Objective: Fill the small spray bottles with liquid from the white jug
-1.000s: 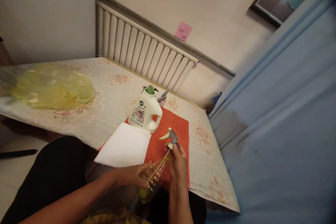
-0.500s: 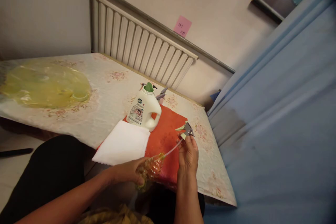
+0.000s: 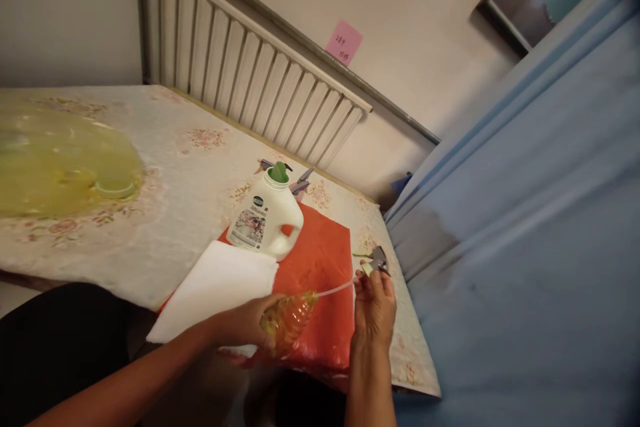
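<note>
More tube [image 3: 337,289] showed outside the tilted bottle [image 3: 291,321] than a second earlier: the right hand [image 3: 375,303], pinching the spray head [image 3: 380,259], had moved rightward, away from the left hand [image 3: 256,320], which stayed wrapped around the bottle over the red sheet [image 3: 325,247].

Left hand [image 3: 254,322] curled, left forearm [image 3: 155,370] slanting; right hand [image 3: 375,301] pinched, right forearm [image 3: 371,377] nearly upright.

Ridged bottle [image 3: 294,319] partly hidden in left grip [image 3: 254,321], yellow bag [image 3: 55,160] cropped at left
</note>
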### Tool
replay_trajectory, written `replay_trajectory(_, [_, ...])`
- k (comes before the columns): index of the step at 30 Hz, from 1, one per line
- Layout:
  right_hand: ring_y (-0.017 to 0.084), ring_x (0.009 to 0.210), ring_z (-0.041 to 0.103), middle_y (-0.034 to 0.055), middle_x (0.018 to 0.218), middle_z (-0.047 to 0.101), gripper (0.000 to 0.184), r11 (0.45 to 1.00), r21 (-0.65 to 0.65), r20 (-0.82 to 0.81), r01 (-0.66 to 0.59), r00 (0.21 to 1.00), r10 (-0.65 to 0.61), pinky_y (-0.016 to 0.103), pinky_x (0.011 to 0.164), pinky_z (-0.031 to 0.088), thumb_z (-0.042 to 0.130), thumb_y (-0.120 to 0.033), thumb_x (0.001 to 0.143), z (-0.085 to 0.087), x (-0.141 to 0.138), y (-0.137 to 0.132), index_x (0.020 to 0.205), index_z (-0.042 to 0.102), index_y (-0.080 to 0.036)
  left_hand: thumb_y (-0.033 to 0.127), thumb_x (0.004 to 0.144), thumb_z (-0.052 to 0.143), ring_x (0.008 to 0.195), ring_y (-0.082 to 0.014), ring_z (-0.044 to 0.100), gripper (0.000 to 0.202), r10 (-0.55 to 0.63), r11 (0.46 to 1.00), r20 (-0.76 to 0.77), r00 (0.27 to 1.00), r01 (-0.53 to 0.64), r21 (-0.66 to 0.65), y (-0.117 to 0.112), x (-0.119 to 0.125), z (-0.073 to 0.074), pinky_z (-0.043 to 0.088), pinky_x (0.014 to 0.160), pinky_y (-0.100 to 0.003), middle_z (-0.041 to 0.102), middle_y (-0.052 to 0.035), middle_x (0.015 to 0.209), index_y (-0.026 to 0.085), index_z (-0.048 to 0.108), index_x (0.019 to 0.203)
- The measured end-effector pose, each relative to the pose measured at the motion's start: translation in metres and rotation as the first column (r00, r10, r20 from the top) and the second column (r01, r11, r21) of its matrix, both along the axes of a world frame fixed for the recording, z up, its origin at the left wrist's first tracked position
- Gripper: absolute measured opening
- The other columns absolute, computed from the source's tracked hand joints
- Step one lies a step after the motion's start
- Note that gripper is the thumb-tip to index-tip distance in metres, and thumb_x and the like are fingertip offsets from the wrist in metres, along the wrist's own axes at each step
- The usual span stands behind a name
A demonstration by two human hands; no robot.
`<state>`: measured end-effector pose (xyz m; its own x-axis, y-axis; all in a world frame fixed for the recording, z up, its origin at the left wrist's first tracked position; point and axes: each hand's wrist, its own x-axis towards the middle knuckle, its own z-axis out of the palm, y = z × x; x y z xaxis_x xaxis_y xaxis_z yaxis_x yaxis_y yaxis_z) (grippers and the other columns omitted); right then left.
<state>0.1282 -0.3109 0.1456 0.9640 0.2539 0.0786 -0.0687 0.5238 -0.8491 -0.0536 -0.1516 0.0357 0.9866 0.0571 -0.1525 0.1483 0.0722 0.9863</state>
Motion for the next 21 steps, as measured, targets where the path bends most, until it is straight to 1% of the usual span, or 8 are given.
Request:
replay_trajectory(3, [0.009,0.068,0.068,-0.0025,0.084,0.075,0.031,0.997,0.024,0.014,0.072,0.997,-0.072,0.018,0.062,0.055,0.086,-0.031,0.068,0.003,0.015,-0.002,0.09,0.068,-0.02,0.014,0.053,0.079,0.122,-0.0339,0.058,0.094,-0.018,0.998,0.045,0.999,0.016,0.054,0.016,0.008,0.004,0.052,0.095,-0.037,0.064,-0.0051,0.133,0.025,0.048,0.14])
replay_trajectory(7, [0.01,0.066,0.069,0.0009,0.084,0.077,0.03,0.993,0.015,-0.02,0.119,0.993,-0.118,0.018,0.059,0.055,0.086,-0.028,0.065,-0.005,0.041,-0.001,0.087,0.07,-0.018,0.019,0.057,0.08,0.13,-0.0353,0.051,0.092,-0.028,0.992,0.051,0.998,0.022,0.122,0.038,0.012,0.007,0.045,0.106,-0.038,0.059,-0.0065,0.14,0.022,0.047,0.143])
replay_trajectory(9, [0.01,0.065,0.069,0.0012,0.082,0.077,0.028,0.997,-0.035,-0.053,0.074,0.996,-0.075,0.019,0.06,0.055,0.086,-0.027,0.062,-0.017,0.053,0.003,0.083,0.07,-0.017,0.021,0.057,0.081,0.128,-0.0357,0.052,0.091,-0.052,0.992,0.061,0.997,0.045,0.118,0.049,0.012,0.006,0.045,0.106,-0.039,0.059,-0.0062,0.139,0.022,0.048,0.142])
replay_trajectory(11, [0.011,0.065,0.069,0.0007,0.078,0.076,0.028,0.993,-0.114,-0.099,0.009,0.995,-0.021,0.019,0.061,0.056,0.086,-0.027,0.06,-0.035,0.063,0.009,0.081,0.07,-0.017,0.021,0.057,0.081,0.128,-0.0358,0.053,0.092,-0.071,0.995,0.071,0.995,0.066,0.077,0.059,0.012,0.003,0.046,0.105,-0.04,0.059,-0.0055,0.14,0.022,0.047,0.143])
replay_trajectory(13, [0.012,0.065,0.07,-0.0004,0.074,0.075,0.027,0.977,-0.2,-0.129,-0.07,0.991,0.045,0.021,0.062,0.057,0.085,-0.026,0.059,-0.055,0.07,0.017,0.08,0.07,-0.017,0.021,0.058,0.08,0.132,-0.0356,0.049,0.093,-0.074,0.997,0.105,0.992,0.07,0.035,0.068,0.011,-0.004,0.043,0.108,-0.041,0.056,-0.0051,0.144,0.024,0.044,0.145])
replay_trajectory(15, [0.013,0.064,0.07,0.0,0.071,0.074,0.024,0.953,-0.271,-0.167,-0.137,0.982,0.094,0.022,0.059,0.056,0.083,-0.026,0.059,-0.074,0.073,0.024,0.078,0.07,-0.018,0.02,0.059,0.08,0.138,-0.0352,0.043,0.095,-0.059,0.998,0.142,0.988,0.058,0.006,0.077,0.01,-0.012,0.04,0.112,-0.041,0.052,-0.0048,0.149,0.025,0.042,0.146])
replay_trajectory(17, [0.014,0.062,0.069,0.0016,0.07,0.074,0.021,0.927,-0.319,-0.245,-0.199,0.962,0.122,0.022,0.055,0.055,0.08,-0.025,0.059,-0.089,0.073,0.032,0.076,0.07,-0.018,0.021,0.06,0.081,0.138,-0.035,0.043,0.096,-0.059,0.998,0.164,0.985,0.064,-0.029,0.084,0.01,-0.02,0.04,0.112,-0.041,0.051,-0.005,0.149,0.026,0.041,0.147])
replay_trajectory(21, [0.014,0.058,0.066,0.0049,0.072,0.074,0.018,0.853,-0.416,-0.328,-0.314,0.927,0.182,0.022,0.049,0.051,0.076,-0.027,0.059,-0.108,0.067,0.046,0.074,0.071,-0.018,0.024,0.061,0.083,0.138,-0.034,0.044,0.097,-0.08,0.99,0.191,0.978,0.1,-0.098,0.096,0.007,-0.026,0.039,0.112,-0.04,0.052,-0.0047,0.148,0.026,0.039,0.148])
